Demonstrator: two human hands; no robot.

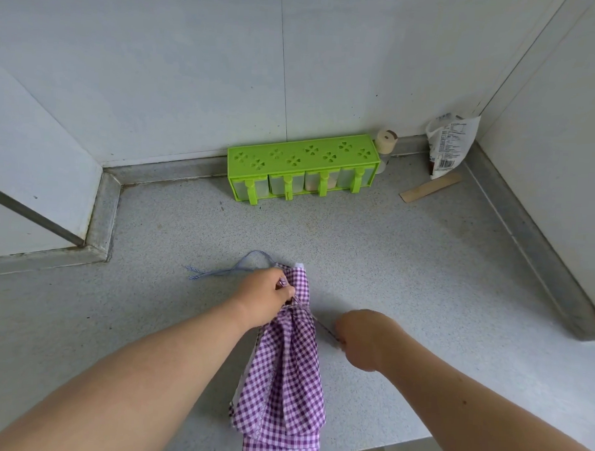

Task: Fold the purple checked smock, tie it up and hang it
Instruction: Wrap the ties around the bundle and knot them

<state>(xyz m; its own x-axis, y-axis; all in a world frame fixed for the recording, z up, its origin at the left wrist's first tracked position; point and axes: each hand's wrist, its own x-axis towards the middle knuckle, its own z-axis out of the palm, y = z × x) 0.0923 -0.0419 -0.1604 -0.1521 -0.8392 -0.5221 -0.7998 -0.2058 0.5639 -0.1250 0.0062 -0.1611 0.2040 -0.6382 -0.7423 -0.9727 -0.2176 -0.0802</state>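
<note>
While L hand (267,294) grips smock (282,378), R hand (362,340) pinches tie string (322,325).

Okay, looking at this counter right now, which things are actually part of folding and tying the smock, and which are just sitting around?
Part of the job:
purple checked smock
tie string
left hand, gripping the bundle
right hand, pulling the string

Just lying about:
green spice rack
small jar
white packet
wooden stick

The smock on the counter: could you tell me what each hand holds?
Left hand grips the smock at its cinched neck; right hand pinches the tie string.
</note>
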